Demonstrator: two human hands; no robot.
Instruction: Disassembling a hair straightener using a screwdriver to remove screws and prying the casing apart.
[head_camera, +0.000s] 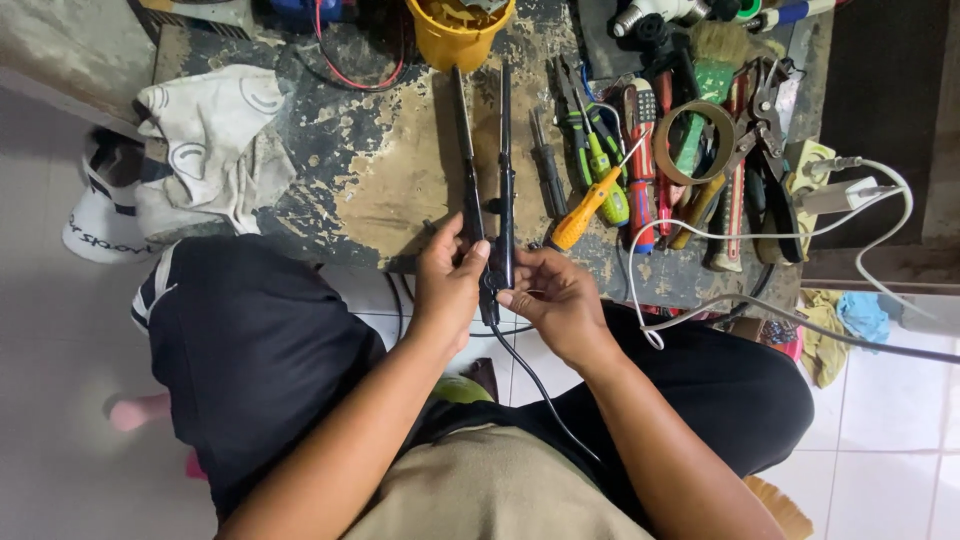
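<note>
Hands (447, 280) (555, 295) clasping slim black two-armed hair iron (488, 190), worn workbench (390, 170)

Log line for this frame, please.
both hands: left hand, right hand | hold: black two-armed hair straightener | on: worn workbench

Your black two-armed hair-iron tool (488, 190) looks like matt plastic with slight sheen along arms; its thin black cord (540, 385) looks smooth, rubbery; your worn dark workbench top (390, 180) is rough, coating flaked to bare tan patches; crumpled white cloth rag (215, 145) soft, matt; yellow plastic bucket (458, 35) glossy at rim; orange-handled screwdriver (585, 208) glossy plastic grip; tan tape roll (697, 142) papery, matt; white cable (700, 300) smooth plastic.
</note>
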